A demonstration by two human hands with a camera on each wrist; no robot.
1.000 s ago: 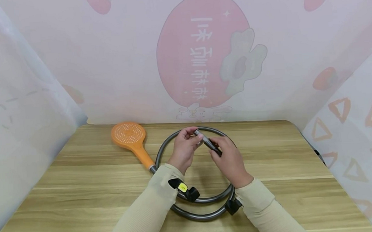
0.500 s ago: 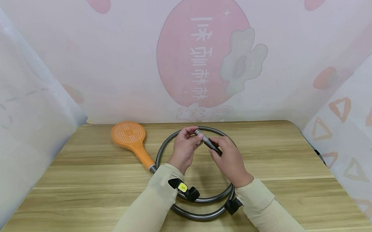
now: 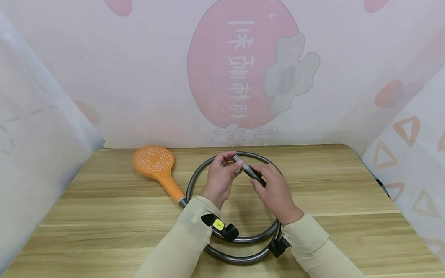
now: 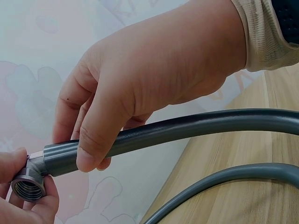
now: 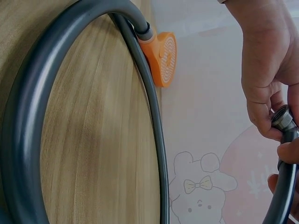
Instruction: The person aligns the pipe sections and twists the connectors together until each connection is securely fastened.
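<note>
My left hand (image 3: 218, 179) pinches a threaded metal elbow fitting (image 4: 29, 185) at the end of a dark grey shower hose (image 3: 246, 240). Its round opening with inner threads shows in the left wrist view. Beside it, my right hand (image 3: 276, 190) grips the hose at the smooth dark collar (image 4: 60, 157) just behind the fitting, thumb on the near side. Both hands are raised over the table with the fitting between them. At the hose's other end, an orange shower head (image 3: 153, 160) lies on the table, its perforated face up. The forearms hide parts of the hose.
The hose lies in loops on the wooden table (image 3: 99, 229), under and around the hands. Printed fabric walls (image 3: 147, 75) stand along the table's back and sides. Small black cameras (image 3: 230, 232) are strapped at both wrists.
</note>
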